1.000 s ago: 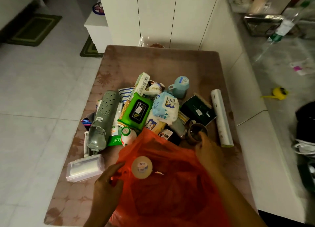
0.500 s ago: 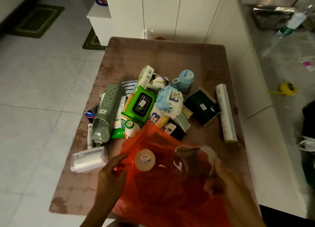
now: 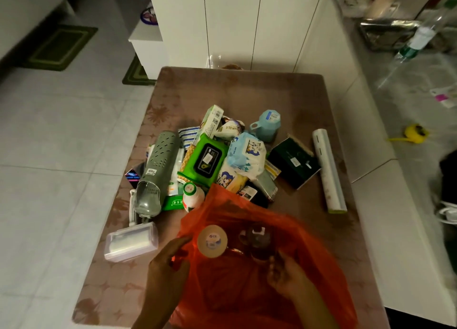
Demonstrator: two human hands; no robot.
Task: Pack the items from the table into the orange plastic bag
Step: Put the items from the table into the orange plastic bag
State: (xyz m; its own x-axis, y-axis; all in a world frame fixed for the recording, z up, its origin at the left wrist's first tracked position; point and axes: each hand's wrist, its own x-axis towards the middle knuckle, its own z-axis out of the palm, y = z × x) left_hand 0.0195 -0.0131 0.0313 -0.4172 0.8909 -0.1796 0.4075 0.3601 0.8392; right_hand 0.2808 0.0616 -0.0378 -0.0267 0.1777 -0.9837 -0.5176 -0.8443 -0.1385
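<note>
The orange plastic bag lies open at the near end of the brown table. My left hand grips the bag's left rim. My right hand is inside the bag's mouth, its fingers around a dark cup that looks blurred. A round beige-topped container sits in the bag beside the cup. Beyond the bag is a pile: a grey perforated holder, a green wipes pack, a blue tissue pack, a small white bottle.
A light blue mug, a dark green box and a white roll lie right of the pile. A clear plastic box sits left of the bag. White cabinets stand behind, a cluttered counter to the right.
My right hand picked the dark cup off the table, carried it over the bag and lowered it into the bag's mouth. My left hand stayed on the rim.
</note>
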